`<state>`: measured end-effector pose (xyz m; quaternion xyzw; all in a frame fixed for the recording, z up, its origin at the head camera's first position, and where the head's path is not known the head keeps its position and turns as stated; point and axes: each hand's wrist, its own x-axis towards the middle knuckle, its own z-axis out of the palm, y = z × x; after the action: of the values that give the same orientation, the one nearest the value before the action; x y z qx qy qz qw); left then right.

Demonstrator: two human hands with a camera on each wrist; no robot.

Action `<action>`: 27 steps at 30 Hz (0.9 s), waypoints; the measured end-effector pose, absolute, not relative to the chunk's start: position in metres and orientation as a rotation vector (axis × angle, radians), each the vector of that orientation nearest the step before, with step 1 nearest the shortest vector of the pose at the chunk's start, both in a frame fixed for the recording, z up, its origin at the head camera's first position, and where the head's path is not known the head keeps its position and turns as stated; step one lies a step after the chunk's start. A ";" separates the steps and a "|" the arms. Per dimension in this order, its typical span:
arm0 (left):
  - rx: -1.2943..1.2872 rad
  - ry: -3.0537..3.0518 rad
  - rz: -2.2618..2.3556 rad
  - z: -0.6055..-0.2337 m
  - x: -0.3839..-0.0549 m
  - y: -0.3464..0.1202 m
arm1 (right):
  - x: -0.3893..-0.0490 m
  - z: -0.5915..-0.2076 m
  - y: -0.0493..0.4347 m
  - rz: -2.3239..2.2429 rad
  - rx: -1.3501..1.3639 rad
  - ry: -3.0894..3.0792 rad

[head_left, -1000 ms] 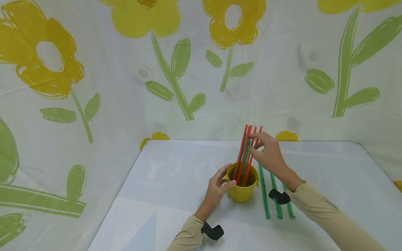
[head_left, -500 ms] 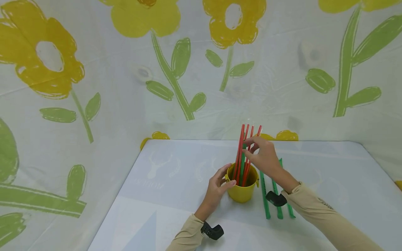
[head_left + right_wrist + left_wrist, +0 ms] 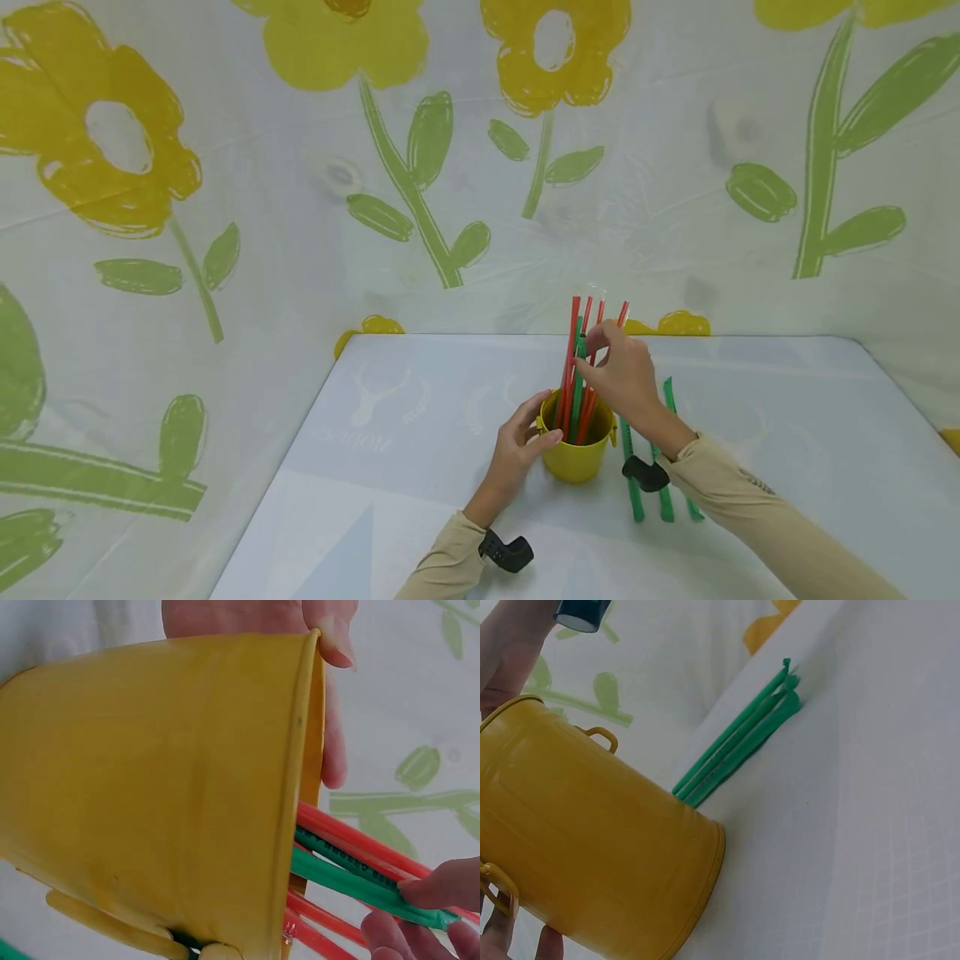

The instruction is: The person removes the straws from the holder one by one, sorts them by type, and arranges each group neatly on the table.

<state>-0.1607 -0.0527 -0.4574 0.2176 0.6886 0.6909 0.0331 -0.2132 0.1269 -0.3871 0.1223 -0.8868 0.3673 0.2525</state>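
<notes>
A yellow bucket [image 3: 574, 463] stands upright on the table, with several red straws [image 3: 567, 358] and green-wrapped straws leaning inside it. My left hand [image 3: 516, 442] grips the bucket's left side, thumb over the rim. Above the bucket, my right hand [image 3: 628, 371] pinches the upper part of a green-wrapped straw [image 3: 360, 889] between thumb and fingers; its lower end is inside the bucket. Another green wrapper with dark print [image 3: 345, 859] lies right beside it. The straws' bottom ends are hidden by the bucket wall.
Right of the bucket, 3 green-wrapped straws [image 3: 742, 735] lie side by side on the white table [image 3: 420, 400], partly under my right forearm in the head view. A curtain with printed flowers [image 3: 645, 242] hangs behind the table.
My right hand has moved slightly left and closed in on the green-wrapped straw, which it now pinches. The left hand and bucket have stayed in place.
</notes>
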 end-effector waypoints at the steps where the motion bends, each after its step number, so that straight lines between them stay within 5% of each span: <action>1: 0.668 2.118 2.127 -0.458 -0.161 -0.053 | -0.214 -0.388 0.127 1.012 0.330 -2.410; 27: 0.694 2.109 2.143 -0.459 -0.160 -0.052 | -0.192 -0.406 0.128 1.454 0.287 -2.383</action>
<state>-0.1604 -0.0518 -0.4589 0.2250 0.6832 0.6941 0.0280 -0.1916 0.1280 -0.4061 0.1007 -0.8372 0.5110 0.1668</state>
